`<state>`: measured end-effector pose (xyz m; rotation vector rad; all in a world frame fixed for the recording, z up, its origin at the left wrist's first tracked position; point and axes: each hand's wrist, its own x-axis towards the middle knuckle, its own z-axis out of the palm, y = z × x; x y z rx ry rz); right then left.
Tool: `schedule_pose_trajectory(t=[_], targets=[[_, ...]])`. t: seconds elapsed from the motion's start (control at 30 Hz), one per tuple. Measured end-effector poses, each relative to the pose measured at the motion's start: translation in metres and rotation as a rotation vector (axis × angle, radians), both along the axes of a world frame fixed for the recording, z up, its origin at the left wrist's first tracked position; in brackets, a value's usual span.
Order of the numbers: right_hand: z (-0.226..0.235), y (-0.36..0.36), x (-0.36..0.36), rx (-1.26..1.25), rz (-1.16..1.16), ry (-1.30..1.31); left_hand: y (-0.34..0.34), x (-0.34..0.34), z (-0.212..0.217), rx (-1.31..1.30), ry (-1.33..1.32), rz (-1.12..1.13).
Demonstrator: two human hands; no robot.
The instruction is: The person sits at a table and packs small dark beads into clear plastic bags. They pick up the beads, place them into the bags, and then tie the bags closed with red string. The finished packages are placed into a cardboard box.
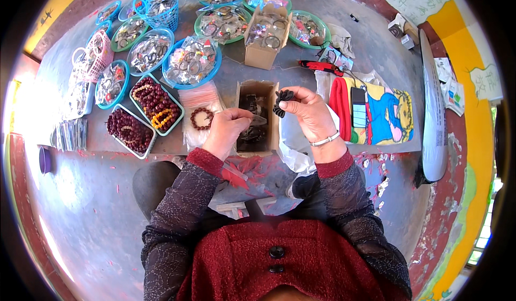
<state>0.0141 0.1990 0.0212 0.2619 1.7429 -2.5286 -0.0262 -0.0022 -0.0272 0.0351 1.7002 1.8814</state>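
My right hand (314,115) pinches a small bunch of black looped bands (282,103) between thumb and fingers; they look like hair ties. To its left, my left hand (228,131) is closed on the edge of a small clear plastic bag (258,120). Both hands are above an open cardboard box (273,131) at the table's near edge, with dark items inside that I cannot make out. Beside my left hand, a dark red bead bracelet (201,119) rests on a stack of clear plastic sleeves (188,140).
Two trays of beads (129,131) (156,105) stand at left. Several baskets (192,62) of bagged trinkets fill the back, around a taller cardboard box (260,58). Right of my hands are white plastic (295,145) and a colourful folded cloth (387,115) with a phone (358,107).
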Motion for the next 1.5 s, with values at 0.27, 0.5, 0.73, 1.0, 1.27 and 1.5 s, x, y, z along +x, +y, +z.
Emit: schedule_pose_trajectory(t=[0.27,0.5,0.73,1.0,1.27,1.5], targets=[[0.014,-0.027,0.010,0.209,0.187,0.026,0.001,0.002,-0.001,-0.063,0.028,-0.008],[-0.001,-0.017,0.004,0.650,0.138,0.124,0.003,0.004,0.000,-0.116,0.134,-0.058],[0.005,-0.021,0.005,0.916,0.074,0.295,0.004,0.008,0.019,-0.129,0.146,-0.110],[0.001,-0.018,0.001,1.165,0.018,0.569,0.005,0.008,0.004,0.002,0.075,-0.040],[0.005,-0.022,0.002,1.259,0.003,0.603,0.009,0.014,0.032,-0.114,0.141,-0.091],[0.004,-0.022,0.003,1.361,0.009,0.611,0.009,0.014,0.029,-0.155,0.172,-0.152]])
